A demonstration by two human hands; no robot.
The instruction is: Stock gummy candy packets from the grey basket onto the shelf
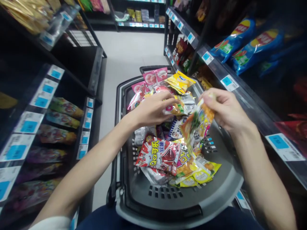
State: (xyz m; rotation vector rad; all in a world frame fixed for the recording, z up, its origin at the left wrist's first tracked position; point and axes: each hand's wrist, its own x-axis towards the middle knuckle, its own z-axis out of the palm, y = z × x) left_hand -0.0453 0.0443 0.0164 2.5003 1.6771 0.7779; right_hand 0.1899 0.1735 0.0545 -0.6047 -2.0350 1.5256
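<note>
A grey plastic shopping basket [168, 198] sits in front of me, filled with several snack packets. My right hand [225, 108] pinches the top of an orange and green snack packet [196, 126] that hangs over the basket's right side. My left hand [153, 108] reaches into the pile, its fingers curled over a yellow and pink packet [176, 108]. A red and white packet with yellow lettering [158, 155] lies nearest me. Pink packets [153, 76] and a yellow packet [179, 81] lie at the far end.
I stand in a narrow shop aisle with a pale floor [129, 54]. Dark shelves with blue price tags [45, 95] and sweets run along the left. Shelves on the right [230, 83] carry blue crisp bags [235, 38]. More shelves stand at the aisle's far end.
</note>
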